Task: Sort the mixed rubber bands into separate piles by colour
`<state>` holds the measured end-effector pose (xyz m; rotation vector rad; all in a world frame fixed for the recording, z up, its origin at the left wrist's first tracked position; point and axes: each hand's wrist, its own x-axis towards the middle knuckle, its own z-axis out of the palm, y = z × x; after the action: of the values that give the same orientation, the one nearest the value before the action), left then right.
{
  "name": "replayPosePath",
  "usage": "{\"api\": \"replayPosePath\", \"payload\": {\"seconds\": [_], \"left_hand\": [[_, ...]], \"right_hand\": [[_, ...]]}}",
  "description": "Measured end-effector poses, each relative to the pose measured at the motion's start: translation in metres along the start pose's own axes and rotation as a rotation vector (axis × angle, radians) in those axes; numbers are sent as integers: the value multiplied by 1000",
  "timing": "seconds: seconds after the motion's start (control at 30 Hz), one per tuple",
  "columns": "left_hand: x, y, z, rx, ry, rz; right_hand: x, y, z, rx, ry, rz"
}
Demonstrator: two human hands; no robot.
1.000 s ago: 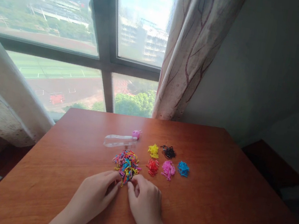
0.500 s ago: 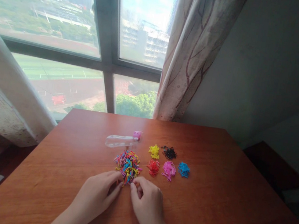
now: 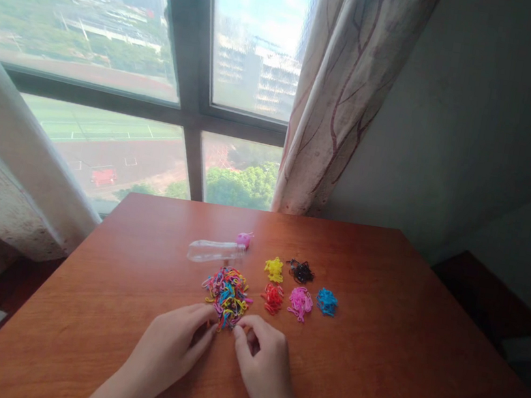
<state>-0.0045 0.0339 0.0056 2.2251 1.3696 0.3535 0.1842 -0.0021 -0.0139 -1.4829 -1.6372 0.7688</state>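
Observation:
A mixed heap of small coloured rubber bands (image 3: 228,289) lies on the brown wooden table (image 3: 397,349). My left hand (image 3: 170,347) rests on the table with its fingertips at the heap's near edge, fingers curled together. My right hand (image 3: 262,366) is beside it, thumb and forefinger pinched at the same edge; whether a band is in the pinch is too small to tell. To the right lie sorted little piles: yellow (image 3: 274,269), black (image 3: 301,271), red (image 3: 273,297), pink (image 3: 300,301) and blue (image 3: 327,301).
A clear plastic bottle with a pink cap (image 3: 216,249) lies on its side behind the heap. Behind the table are a window (image 3: 165,66), a patterned curtain (image 3: 343,98) and a grey wall. A dark lower surface (image 3: 483,302) sits to the right.
Both hands have stayed at the heap's near edge. My right hand's fingers have drawn slightly back and closed into a tighter pinch.

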Motion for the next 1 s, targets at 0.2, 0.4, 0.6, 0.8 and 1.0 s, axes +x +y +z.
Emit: {"api": "replayPosePath", "payload": {"seconds": [0.2,0.4,0.6,0.8,1.0], "left_hand": [[-1,1,-1,-2,-6,-1],[-1,0,-2,-8,1,10],[0,2,-2,-4,-11,4],[0,2,-2,0,-12,4],[-1,2,-2,-1,-21,-2]], "right_hand": [[10,3,-19,-34,97,-24],[51,30,-79,-308,274,23],[76,48,-113,-690,289,191],[84,46,-109,-791,245,220],[84,42,-104,-831,232,232]]}}
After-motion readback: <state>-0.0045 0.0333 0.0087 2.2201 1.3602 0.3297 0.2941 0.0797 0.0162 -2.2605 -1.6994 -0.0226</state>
